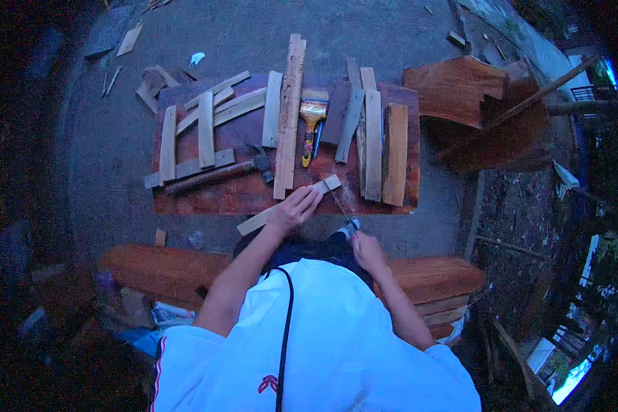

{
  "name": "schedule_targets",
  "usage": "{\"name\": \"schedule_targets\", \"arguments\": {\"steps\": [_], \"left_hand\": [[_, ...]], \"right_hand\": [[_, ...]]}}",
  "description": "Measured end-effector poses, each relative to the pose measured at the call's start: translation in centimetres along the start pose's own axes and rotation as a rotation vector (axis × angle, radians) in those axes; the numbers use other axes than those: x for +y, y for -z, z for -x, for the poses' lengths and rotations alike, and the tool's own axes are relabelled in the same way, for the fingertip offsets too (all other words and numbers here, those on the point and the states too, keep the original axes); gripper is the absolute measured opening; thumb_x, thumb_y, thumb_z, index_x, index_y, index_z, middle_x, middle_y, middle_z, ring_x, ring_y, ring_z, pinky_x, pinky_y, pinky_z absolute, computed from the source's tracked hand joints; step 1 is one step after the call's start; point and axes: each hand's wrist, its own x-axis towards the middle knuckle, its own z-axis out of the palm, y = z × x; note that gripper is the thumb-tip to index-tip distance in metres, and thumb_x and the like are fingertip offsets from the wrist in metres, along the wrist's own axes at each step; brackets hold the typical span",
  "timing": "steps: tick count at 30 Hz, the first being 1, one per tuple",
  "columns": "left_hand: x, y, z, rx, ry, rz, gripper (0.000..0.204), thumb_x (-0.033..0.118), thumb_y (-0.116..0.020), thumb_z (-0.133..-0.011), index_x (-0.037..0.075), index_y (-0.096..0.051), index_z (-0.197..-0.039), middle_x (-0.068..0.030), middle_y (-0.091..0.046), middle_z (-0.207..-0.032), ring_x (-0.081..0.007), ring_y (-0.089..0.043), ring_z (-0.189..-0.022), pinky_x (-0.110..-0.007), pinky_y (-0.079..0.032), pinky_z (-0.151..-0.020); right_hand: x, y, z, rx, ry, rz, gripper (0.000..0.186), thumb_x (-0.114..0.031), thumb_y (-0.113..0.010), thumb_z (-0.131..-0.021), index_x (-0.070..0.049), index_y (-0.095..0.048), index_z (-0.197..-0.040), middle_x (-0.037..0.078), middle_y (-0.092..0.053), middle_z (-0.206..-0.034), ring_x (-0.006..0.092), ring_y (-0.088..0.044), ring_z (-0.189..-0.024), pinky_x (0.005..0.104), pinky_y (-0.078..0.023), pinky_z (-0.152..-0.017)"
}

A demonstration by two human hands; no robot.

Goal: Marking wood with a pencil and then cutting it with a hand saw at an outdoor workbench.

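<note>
My left hand (295, 208) presses a pale wooden strip (256, 221) down at the near edge of a reddish-brown low table (220, 204). The strip lies slantwise, its far end sticking out past my fingers. Closed round a handle, my right hand (369, 250) grips a thin-bladed saw (341, 207). The blade meets the strip close to its far end, just right of my left fingers. Pale dust is scattered beside the cut. A long rough board (290, 110) lies ahead of my left hand. Right of that board is a wide paintbrush (312, 120) with a yellow handle.
A hammer (209, 178) lies at the table's left among several wooden strips (206, 130). More wood pieces (373, 144) are at the right. Brown sheets (453, 89) and a pole (539, 93) stand beyond the table's right side. A wooden bench (165, 271) is beneath me.
</note>
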Motion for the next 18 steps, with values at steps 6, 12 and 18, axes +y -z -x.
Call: {"name": "schedule_targets", "arguments": {"steps": [6,12,18], "left_hand": [[-0.1,-0.2,0.5,-0.016,0.020,-0.008,0.046,0.011,-0.059,-0.081,0.004,-0.064,-0.126,-0.0098,-0.061,-0.129,-0.0258,-0.057,-0.123,-0.038,-0.045,-0.111],[-0.1,0.0,0.3,-0.017,0.041,0.011,0.047,0.011,-0.059,-0.080,0.003,-0.065,-0.126,-0.0093,-0.061,-0.129,-0.0254,-0.058,-0.122,-0.037,-0.046,-0.110],[-0.2,-0.8,0.2,0.044,0.011,0.011,0.047,0.011,-0.061,-0.078,0.002,-0.065,-0.124,-0.0094,-0.062,-0.127,-0.0257,-0.059,-0.121,-0.037,-0.048,-0.107]], "right_hand": [[0.9,0.7,2.3,-0.015,-0.021,0.029,0.034,-0.030,-0.044,-0.103,-0.003,-0.064,-0.106,0.031,-0.066,-0.087,0.0496,-0.065,-0.082,0.0597,-0.050,-0.074],[-3.6,2.4,-0.7,-0.078,-0.023,0.015,0.034,-0.027,-0.042,-0.103,-0.001,-0.064,-0.103,0.031,-0.064,-0.089,0.0501,-0.062,-0.087,0.0593,-0.048,-0.075],[1.5,0.6,0.7,-0.002,0.036,0.028,0.032,-0.024,-0.043,-0.103,0.002,-0.062,-0.101,0.031,-0.063,-0.089,0.0519,-0.060,-0.089,0.0581,-0.047,-0.075]]}}
